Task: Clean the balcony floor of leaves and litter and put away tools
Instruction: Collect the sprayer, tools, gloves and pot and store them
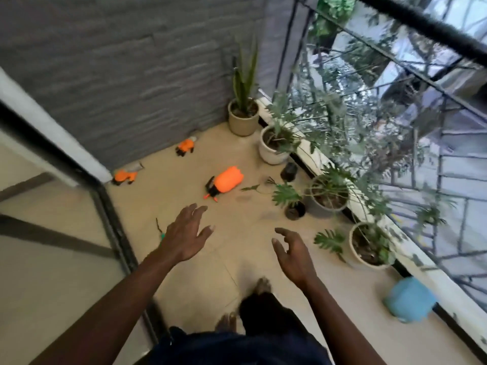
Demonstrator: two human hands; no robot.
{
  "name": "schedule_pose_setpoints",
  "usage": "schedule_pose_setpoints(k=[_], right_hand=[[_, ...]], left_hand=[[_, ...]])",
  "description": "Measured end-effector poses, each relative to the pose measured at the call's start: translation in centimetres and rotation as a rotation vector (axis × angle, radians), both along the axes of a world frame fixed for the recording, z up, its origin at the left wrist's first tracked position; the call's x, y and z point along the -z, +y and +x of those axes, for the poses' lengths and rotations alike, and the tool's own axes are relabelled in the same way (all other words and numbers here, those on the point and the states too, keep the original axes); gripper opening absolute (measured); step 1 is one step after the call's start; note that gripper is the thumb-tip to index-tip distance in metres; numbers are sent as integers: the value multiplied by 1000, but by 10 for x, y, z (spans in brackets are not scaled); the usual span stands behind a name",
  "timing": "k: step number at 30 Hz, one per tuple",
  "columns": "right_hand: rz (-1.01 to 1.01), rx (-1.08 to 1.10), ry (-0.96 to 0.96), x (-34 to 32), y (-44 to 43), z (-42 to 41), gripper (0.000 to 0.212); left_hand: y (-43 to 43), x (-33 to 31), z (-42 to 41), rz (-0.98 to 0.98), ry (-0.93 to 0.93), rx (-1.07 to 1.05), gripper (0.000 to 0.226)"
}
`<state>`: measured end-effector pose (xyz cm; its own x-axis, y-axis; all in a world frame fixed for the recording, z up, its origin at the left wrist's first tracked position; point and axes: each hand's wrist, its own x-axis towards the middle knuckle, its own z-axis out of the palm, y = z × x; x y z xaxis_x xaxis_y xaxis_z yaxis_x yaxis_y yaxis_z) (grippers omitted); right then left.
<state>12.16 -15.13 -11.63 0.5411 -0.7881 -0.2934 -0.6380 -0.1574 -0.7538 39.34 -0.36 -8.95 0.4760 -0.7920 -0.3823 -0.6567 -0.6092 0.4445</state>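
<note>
An orange pressure sprayer lies on its side on the beige balcony floor. Two orange-and-black gloves lie near the grey wall, one further back, one by the door frame. A cut green leaf lies on the floor beside the sprayer. A small teal-handled tool shows partly behind my left hand. My left hand hovers with fingers spread, holding nothing. My right hand hangs beside it with loosely curled fingers, also empty.
Several potted plants line the glass railing on the right, with a cream pot in the far corner and a small black pot further in. A blue container sits at the near right. A sliding glass door bounds the left.
</note>
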Motion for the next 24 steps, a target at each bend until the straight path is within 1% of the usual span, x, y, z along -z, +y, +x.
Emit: schedule_pose_setpoints(k=[5, 8, 10, 14, 17, 19, 21, 23, 24], right_hand=[[-13, -157, 63, 21, -51, 77, 38], [-5, -222, 96, 35, -94, 129, 39], [13, -239, 123, 47, -124, 162, 41], [61, -288, 204, 56, -170, 215, 48], [71, -394, 257, 76, -207, 254, 53], [54, -439, 300, 95, -230, 278, 55], [61, -456, 343, 121, -250, 302, 57], [55, -473, 364, 156, -267, 325, 66], [42, -475, 377, 176, -275, 337, 72]], left_hand=[[-16, 21, 68, -5, 25, -132, 65], [-40, 40, 110, 8, 43, -140, 68], [-58, 53, 136, 64, 32, -149, 71], [-90, 58, 180, 233, -10, -44, 69], [-120, 68, 218, 307, -46, 9, 65], [-137, 88, 238, 317, 6, -72, 61], [-157, 116, 256, 294, 114, -248, 54], [-182, 150, 274, 274, 250, -429, 47], [-194, 170, 283, 279, 299, -476, 45]])
